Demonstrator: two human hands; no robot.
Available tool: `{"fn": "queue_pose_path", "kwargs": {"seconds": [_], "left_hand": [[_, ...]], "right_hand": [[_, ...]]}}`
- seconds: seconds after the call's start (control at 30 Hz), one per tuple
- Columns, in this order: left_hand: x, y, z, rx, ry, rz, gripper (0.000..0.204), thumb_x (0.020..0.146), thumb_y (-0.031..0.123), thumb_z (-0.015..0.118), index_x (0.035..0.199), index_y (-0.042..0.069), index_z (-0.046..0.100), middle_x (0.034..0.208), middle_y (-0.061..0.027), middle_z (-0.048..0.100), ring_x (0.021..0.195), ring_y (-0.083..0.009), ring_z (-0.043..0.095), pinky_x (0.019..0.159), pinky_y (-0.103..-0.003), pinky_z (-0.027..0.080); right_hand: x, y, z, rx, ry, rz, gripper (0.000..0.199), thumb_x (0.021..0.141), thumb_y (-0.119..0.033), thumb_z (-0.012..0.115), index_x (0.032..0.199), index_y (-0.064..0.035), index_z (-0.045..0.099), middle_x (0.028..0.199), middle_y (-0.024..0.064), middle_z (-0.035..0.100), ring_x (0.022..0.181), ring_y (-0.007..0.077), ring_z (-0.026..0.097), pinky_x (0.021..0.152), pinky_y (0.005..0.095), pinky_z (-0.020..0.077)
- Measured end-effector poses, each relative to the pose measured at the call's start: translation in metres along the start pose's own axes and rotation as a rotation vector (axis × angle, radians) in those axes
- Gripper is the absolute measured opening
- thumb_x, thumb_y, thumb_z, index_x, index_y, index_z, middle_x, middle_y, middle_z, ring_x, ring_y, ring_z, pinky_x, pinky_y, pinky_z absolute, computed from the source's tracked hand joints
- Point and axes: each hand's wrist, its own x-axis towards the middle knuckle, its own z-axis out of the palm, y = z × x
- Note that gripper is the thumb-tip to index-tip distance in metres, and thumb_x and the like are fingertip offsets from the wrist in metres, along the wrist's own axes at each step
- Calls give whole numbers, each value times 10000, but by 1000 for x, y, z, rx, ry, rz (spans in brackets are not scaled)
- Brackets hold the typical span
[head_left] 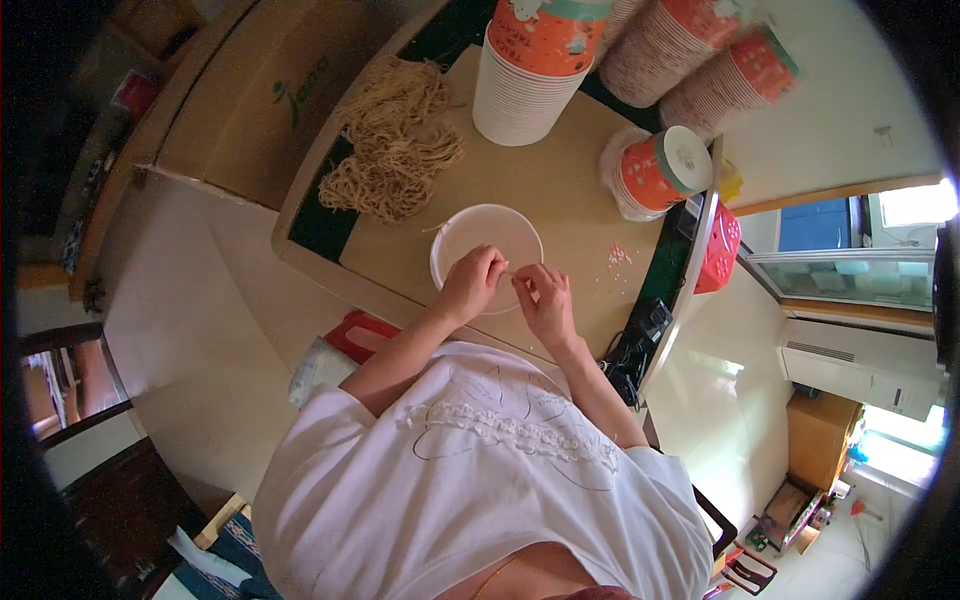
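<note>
We work both hands at frame centre over the white round paper bowl (487, 240) on the tan counter (560, 190): left hand (470, 285) and right hand (545, 300) pinch a small pale sachet (516, 272), best torn slowly above the bowl. Its contents stay hidden; beyond lie dry yellow noodles (392, 140), upper left.

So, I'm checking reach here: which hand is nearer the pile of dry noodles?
Left. The left hand is over the white bowl, below and right of the noodles; the right hand is farther right.
</note>
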Motion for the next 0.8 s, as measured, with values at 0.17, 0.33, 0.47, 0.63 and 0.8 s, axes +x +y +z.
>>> {"fn": "queue_pose_path", "kwargs": {"seconds": [0.17, 0.33, 0.47, 0.63, 0.8], "left_hand": [[-2, 8, -5, -105, -72, -69, 101, 814, 85, 594, 828, 5, 534, 777, -156, 603, 729, -331, 596, 630, -396, 468], [-5, 35, -24, -22, -187, -59, 135, 774, 82, 624, 698, -6, 556, 754, -153, 602, 676, -322, 602, 589, -390, 468], [-11, 47, -21, -47, -195, 14, 99, 787, 60, 637, 745, -5, 575, 722, -113, 586, 604, -187, 570, 565, -307, 449], [-16, 63, -28, -303, -272, -32, 128, 806, 60, 637, 729, -4, 558, 677, -41, 528, 583, -87, 489, 527, -243, 397], [-23, 80, -34, -389, -348, -42, 130, 813, 64, 634, 716, 18, 559, 680, -8, 518, 587, -53, 456, 515, -222, 361]], "right_hand": [[0, 2, 2, -13, 168, -56, 94, 739, -43, 674, 815, -64, 623, 753, 67, 569, 688, 221, 545, 684, 331, 415], [-6, 0, -12, -57, 186, -40, 69, 723, -58, 674, 780, -85, 645, 773, 69, 560, 762, 250, 541, 660, 376, 386], [-12, 1, -10, -53, 191, -59, 78, 720, -44, 666, 783, -85, 644, 763, 66, 558, 762, 246, 541, 662, 372, 377], [-15, 14, -10, -108, 256, 6, 78, 723, -38, 659, 780, -88, 643, 751, 58, 561, 770, 240, 545, 671, 367, 370], [-14, 20, -8, -71, 265, 81, 42, 751, -48, 642, 781, -76, 637, 745, 64, 583, 691, 222, 553, 629, 354, 386]]}}
